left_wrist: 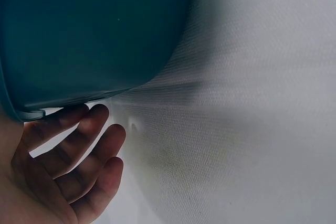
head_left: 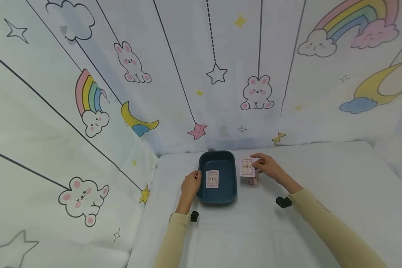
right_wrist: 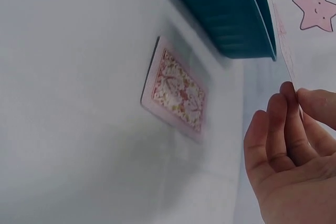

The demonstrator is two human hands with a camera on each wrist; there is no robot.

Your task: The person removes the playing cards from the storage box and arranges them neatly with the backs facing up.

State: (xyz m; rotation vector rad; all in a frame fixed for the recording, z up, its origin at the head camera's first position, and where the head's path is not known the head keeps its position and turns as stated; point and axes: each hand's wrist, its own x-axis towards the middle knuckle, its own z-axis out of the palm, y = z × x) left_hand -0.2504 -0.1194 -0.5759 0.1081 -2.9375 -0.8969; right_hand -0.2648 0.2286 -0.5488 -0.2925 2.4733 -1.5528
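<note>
A dark teal tray (head_left: 217, 201) stands on the table, with a patterned playing card (head_left: 212, 179) lying in its left part. My left hand (head_left: 190, 186) grips the tray's left rim; in the left wrist view its fingers (left_wrist: 89, 150) curl along the outer wall, the thumb hidden. Just right of the tray, my right hand (head_left: 268, 166) pinches a playing card (head_left: 246, 167) between thumb and fingertips, raised with its red-patterned back showing. Below that card lies a small stack of playing cards (head_left: 252, 181) on the table, partly covered in the head view; the right wrist view shows the stack (right_wrist: 177, 90) whole.
A white cloth covers the table (head_left: 234, 238). Behind it and on the left hang white sheets (head_left: 184, 44) printed with rabbits, stars and rainbows. A black wrist camera (head_left: 283, 202) sits beside the right sleeve, another black camera (head_left: 194, 216) by the left.
</note>
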